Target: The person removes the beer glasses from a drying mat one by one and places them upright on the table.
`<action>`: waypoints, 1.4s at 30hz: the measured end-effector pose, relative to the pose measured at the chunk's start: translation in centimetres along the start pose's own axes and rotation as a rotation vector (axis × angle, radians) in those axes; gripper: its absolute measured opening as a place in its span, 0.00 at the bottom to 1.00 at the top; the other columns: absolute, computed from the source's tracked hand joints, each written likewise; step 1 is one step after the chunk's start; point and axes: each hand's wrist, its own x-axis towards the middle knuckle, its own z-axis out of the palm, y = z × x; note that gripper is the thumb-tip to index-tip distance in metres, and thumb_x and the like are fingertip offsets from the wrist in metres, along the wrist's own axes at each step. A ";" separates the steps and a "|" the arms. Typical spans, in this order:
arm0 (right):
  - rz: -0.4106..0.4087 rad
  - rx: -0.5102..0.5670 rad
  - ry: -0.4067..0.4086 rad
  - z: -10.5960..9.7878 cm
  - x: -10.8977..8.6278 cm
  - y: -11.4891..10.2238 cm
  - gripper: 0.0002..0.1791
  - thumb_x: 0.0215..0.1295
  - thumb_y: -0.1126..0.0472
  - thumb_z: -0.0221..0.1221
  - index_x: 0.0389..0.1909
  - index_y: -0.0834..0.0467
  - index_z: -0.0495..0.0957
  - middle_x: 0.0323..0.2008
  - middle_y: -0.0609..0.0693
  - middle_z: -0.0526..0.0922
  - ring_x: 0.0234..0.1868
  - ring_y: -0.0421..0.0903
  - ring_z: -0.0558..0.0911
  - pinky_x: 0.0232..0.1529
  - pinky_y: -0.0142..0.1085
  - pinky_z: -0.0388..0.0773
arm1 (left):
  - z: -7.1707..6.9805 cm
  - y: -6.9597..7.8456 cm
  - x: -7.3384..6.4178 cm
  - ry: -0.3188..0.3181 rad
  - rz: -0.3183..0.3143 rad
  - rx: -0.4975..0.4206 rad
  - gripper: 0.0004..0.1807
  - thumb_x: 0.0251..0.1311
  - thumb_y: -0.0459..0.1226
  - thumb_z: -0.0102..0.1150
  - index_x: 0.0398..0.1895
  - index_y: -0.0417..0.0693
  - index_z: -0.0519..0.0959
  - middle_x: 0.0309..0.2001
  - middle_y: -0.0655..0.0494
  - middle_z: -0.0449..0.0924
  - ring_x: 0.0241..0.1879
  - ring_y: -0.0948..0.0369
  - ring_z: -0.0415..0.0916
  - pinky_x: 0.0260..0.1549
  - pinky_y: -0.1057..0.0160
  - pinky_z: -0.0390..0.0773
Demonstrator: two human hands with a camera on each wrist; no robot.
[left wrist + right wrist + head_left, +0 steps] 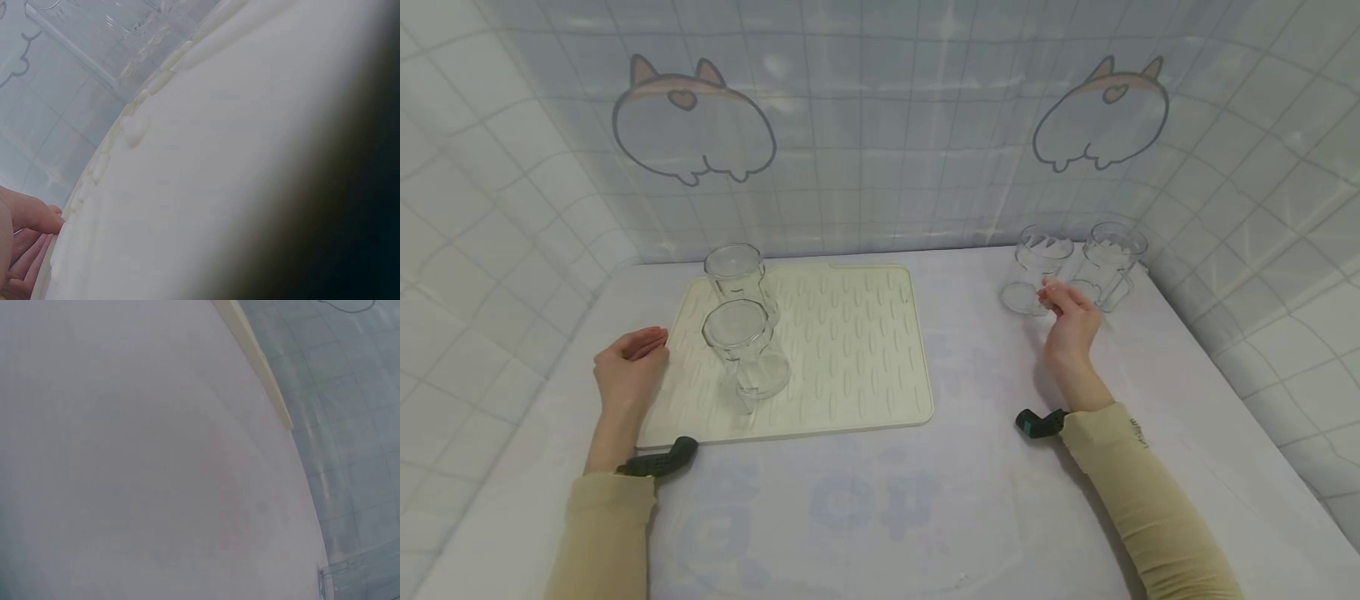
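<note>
At the table's left side my left hand (pixel 632 367) lies by the left edge of a cream drying mat (pixel 850 358), its fingers loosely curled with nothing held. Two clear glass mugs stand upright on the mat, a rear mug (pixel 735 265) and a front mug (pixel 748 354). On the right, my right hand (pixel 1070 325) has its fingers bent at the near side of a clear glass mug (pixel 1028 262), seemingly pinching its handle; the contact is hard to see through the glass. Close to its right is another glass mug (pixel 1112 258). The right wrist view does not show the hand.
A white tiled-pattern sheet with cartoon drawings (pixel 880 150) rises behind the table and on both sides. The white tablecloth (pixel 970 500) carries faint blue marks. Dark wrist cameras (pixel 662 458) sit on both wrists.
</note>
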 end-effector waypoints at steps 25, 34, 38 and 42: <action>-0.050 -0.030 -0.045 -2.0 2.0 -0.8 0.04 0.58 0.72 0.60 0.28 0.71 0.80 0.31 0.56 0.83 0.30 0.46 0.79 0.38 0.32 0.76 | 0.1 -0.2 0.2 0.008 0.033 -0.032 0.19 0.57 0.34 0.60 0.53 0.46 0.78 0.44 0.64 0.83 0.37 0.79 0.76 0.36 0.84 0.72; -0.062 -0.058 -0.050 -2.0 2.0 -0.8 0.05 0.59 0.71 0.60 0.29 0.70 0.81 0.32 0.56 0.83 0.31 0.46 0.79 0.39 0.32 0.76 | 0.0 0.0 0.1 0.000 0.032 -0.021 0.19 0.57 0.34 0.60 0.54 0.47 0.78 0.45 0.61 0.82 0.39 0.77 0.77 0.38 0.84 0.72; -0.064 -0.077 -0.051 -2.0 2.0 -0.7 0.05 0.59 0.69 0.60 0.30 0.69 0.81 0.32 0.55 0.83 0.32 0.46 0.79 0.40 0.32 0.75 | 0.0 0.1 0.1 0.006 0.030 -0.018 0.19 0.57 0.34 0.60 0.53 0.46 0.78 0.44 0.62 0.82 0.38 0.78 0.77 0.37 0.84 0.72; -0.071 -0.080 -0.057 -2.1 2.2 -0.5 0.05 0.59 0.69 0.61 0.31 0.69 0.82 0.32 0.55 0.83 0.32 0.46 0.78 0.40 0.33 0.74 | 0.0 0.1 0.0 0.011 0.026 -0.014 0.19 0.57 0.34 0.60 0.53 0.47 0.78 0.44 0.63 0.82 0.37 0.78 0.76 0.37 0.84 0.72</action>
